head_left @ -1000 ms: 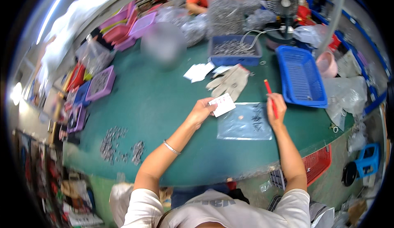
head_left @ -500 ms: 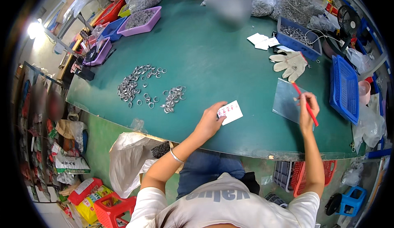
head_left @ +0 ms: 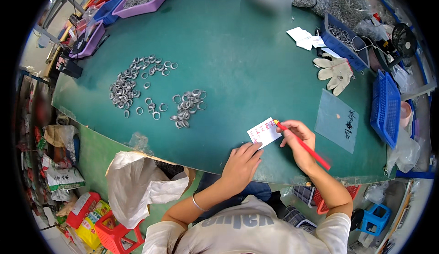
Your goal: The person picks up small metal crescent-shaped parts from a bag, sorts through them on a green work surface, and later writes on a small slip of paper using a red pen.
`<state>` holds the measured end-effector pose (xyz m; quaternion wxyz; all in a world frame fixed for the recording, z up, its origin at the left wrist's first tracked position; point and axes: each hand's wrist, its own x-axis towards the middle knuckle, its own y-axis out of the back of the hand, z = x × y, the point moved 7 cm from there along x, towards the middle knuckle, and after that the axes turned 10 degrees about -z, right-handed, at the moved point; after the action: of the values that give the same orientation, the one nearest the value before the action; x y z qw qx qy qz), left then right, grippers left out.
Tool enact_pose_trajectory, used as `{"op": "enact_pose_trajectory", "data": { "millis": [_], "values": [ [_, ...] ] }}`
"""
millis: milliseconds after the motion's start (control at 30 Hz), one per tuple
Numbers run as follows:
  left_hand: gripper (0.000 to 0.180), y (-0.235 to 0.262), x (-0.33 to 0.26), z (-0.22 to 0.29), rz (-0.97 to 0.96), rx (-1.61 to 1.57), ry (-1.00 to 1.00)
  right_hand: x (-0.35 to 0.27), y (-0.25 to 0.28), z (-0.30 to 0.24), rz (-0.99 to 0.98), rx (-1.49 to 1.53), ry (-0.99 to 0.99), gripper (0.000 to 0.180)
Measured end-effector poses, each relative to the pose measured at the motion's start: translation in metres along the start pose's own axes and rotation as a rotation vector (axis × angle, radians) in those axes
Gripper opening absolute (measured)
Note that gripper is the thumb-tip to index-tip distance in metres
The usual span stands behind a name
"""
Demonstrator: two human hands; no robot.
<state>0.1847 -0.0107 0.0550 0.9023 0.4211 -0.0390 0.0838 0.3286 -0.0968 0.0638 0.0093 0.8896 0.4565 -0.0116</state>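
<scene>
A small white card [head_left: 269, 134] with rows of red handwritten marks lies on the green tabletop before me. The fingertips of my left hand [head_left: 241, 166] press on its lower left corner and hold it against the table. My right hand [head_left: 299, 145] is closed round a slim red pen [head_left: 311, 151], whose yellowish tip is at the card's upper right edge. Right of that hand lies a clear plastic sheet [head_left: 337, 122] with black handwriting. To the left of the card are a small pile of grey metal rings [head_left: 188, 107] and a larger scattered pile of rings [head_left: 122, 89].
A white work glove [head_left: 336, 73] and loose white cards [head_left: 304, 39] lie at the right, beside a blue bin [head_left: 343, 43] of metal parts. Blue stacked baskets [head_left: 385, 110] stand at the right edge. A purple tray [head_left: 142, 8] sits far left. An open sack [head_left: 137, 185] hangs below the near edge.
My right hand has moved left from above the plastic sheet, bringing the pen to the card. The card, lifted before, now rests on the table under my left fingers. The view has shifted.
</scene>
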Motion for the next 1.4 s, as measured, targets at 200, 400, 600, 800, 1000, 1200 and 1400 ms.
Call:
{"op": "enact_pose_trajectory", "data": {
  "millis": [200, 400, 600, 800, 1000, 1200, 1400],
  "values": [
    [0.029, 0.001, 0.002, -0.002, -0.015, -0.017, -0.031, 0.012, -0.015, 0.021, 0.023, -0.141, 0.086, 0.018],
    [0.027, 0.0, 0.003, -0.006, -0.01, -0.042, 0.019, 0.015, -0.02, 0.029, 0.018, -0.344, 0.106, 0.022],
    [0.027, -0.001, 0.003, -0.009, -0.005, -0.068, 0.027, 0.016, -0.022, 0.028, 0.018, -0.397, 0.088, 0.021],
    [0.028, 0.0, 0.004, -0.009, 0.001, -0.078, 0.028, 0.016, -0.022, 0.026, 0.025, -0.404, 0.096, 0.022],
    [0.028, 0.001, 0.004, -0.008, 0.01, -0.092, 0.025, 0.016, -0.024, 0.024, -0.009, -0.468, 0.105, 0.022],
    [0.027, 0.002, 0.004, -0.008, 0.019, -0.092, 0.024, 0.015, -0.025, 0.019, 0.015, -0.493, 0.113, 0.02],
    [0.027, 0.002, 0.004, -0.008, 0.02, -0.081, 0.026, 0.014, -0.017, 0.027, 0.038, -0.398, 0.07, 0.02]
  ]
}}
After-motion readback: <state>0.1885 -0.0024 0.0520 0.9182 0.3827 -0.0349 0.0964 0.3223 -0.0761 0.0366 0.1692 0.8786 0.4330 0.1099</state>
